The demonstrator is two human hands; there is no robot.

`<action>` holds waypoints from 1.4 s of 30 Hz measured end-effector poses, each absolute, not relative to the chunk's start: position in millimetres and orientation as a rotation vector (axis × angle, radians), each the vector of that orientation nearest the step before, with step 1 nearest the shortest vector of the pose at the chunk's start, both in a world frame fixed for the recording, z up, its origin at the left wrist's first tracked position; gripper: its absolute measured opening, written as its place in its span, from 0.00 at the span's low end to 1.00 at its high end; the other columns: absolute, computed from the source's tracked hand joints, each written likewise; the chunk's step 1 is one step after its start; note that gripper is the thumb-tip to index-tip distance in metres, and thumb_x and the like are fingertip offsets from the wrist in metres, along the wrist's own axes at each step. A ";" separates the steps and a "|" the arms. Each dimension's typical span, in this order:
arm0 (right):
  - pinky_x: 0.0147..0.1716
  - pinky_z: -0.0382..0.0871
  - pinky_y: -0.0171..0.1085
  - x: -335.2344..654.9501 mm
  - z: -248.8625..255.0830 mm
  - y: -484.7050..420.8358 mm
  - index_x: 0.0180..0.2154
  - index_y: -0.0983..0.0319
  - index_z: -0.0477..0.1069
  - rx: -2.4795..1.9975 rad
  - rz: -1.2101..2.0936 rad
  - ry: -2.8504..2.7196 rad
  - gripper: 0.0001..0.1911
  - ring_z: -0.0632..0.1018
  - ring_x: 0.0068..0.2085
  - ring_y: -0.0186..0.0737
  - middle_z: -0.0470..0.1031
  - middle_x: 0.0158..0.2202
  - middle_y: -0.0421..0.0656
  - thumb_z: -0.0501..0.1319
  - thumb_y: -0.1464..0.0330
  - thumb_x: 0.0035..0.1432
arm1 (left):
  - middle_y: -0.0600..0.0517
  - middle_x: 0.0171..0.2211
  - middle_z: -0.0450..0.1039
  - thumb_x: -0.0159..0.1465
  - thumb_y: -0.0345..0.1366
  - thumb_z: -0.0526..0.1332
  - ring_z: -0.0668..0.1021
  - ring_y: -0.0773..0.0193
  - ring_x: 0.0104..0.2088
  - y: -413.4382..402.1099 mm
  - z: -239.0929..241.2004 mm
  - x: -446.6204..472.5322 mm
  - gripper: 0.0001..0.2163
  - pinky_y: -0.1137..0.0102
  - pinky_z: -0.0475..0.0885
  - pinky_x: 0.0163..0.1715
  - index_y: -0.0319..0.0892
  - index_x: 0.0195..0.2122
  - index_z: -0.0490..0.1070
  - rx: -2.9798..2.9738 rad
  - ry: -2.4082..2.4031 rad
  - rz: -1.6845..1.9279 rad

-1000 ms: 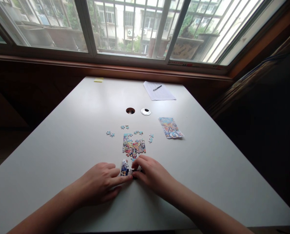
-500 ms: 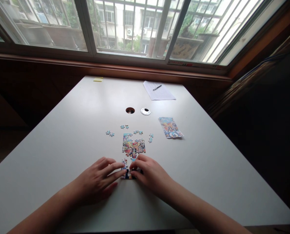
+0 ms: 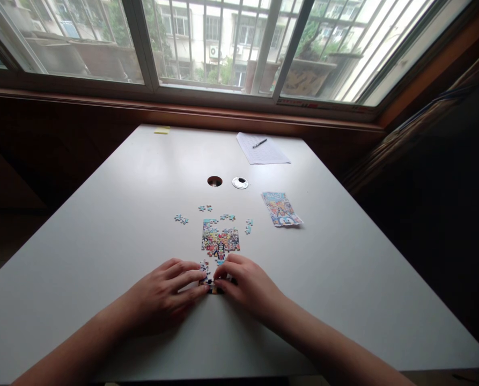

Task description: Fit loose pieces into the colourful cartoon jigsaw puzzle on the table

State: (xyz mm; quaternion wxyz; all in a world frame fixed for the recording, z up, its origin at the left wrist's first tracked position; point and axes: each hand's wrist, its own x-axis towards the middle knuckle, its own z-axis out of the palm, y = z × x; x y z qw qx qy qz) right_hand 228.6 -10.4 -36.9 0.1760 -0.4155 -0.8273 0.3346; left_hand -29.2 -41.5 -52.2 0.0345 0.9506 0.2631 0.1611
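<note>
A partly joined jigsaw puzzle lies on the white table, its lower section half covered by my hands. My left hand lies with fingers stretched out, their tips touching the left side of that lower section. From the right, my right hand has its thumb and index finger closed in a pinch on a small puzzle piece at the lower section; the fingers hide most of it. Loose puzzle pieces lie around the upper part: a group at left, a pair above and some at right.
A colourful picture sheet lies right of the puzzle. Farther back are a round hole in the table, its metal cover, papers with a pen, and a yellow note near the window.
My left hand's fingers have shifted slightly and its thumb has tucked in under the hand. My right hand keeps its pinch in nearly the same place.
</note>
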 end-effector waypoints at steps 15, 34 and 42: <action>0.37 0.66 0.33 241.9 -18.5 1.3 0.35 0.57 0.78 -1.190 1.099 -2.120 0.03 0.74 0.35 0.34 0.76 0.35 0.38 0.66 0.71 0.61 | 0.46 0.53 0.73 0.66 0.30 0.62 0.72 0.53 0.53 -42.3 -53.0 -27.1 0.22 0.56 0.69 0.53 0.46 0.62 0.66 2.938 0.813 0.543; 0.46 0.67 0.42 314.4 -18.3 17.2 0.38 0.56 0.79 -1.366 0.709 -2.333 0.04 0.74 0.44 0.44 0.75 0.40 0.43 0.65 0.70 0.62 | 0.50 0.67 0.61 0.70 0.33 0.56 0.70 0.56 0.47 -50.7 -39.9 2.9 0.21 0.58 0.65 0.50 0.40 0.64 0.64 3.061 0.623 0.338; 0.44 0.68 0.42 267.5 -21.5 -0.8 0.41 0.56 0.79 -1.109 0.689 -2.543 0.06 0.72 0.44 0.44 0.75 0.40 0.44 0.65 0.69 0.62 | 0.49 0.68 0.58 0.69 0.33 0.57 0.70 0.55 0.46 -51.4 -41.7 2.8 0.21 0.58 0.66 0.50 0.41 0.63 0.66 3.093 0.640 0.336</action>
